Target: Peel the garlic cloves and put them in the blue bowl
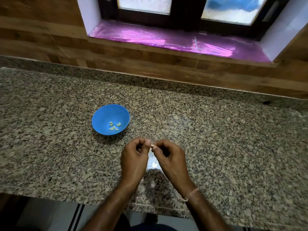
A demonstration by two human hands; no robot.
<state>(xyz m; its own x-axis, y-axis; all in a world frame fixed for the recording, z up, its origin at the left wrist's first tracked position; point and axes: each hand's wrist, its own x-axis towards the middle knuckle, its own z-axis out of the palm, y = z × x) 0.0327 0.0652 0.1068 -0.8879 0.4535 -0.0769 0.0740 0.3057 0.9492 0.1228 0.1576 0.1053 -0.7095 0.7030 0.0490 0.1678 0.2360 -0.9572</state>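
A small garlic clove [152, 145] is pinched between the fingertips of both hands above the granite counter. My left hand [135, 157] holds it from the left and my right hand [170, 155] from the right, thumbs meeting at the clove. The blue bowl [101, 114] stands on the counter to the upper left of my hands. Several peeled cloves [114, 126] lie in its bottom. Pale scraps of garlic skin [154, 164] lie on the counter under my hands, partly hidden by them.
The speckled granite counter [216, 139] runs left to right, its front edge near my forearms. A wooden backsplash [150, 64] rises behind it, with a window sill covered in pink film [166, 40] above.
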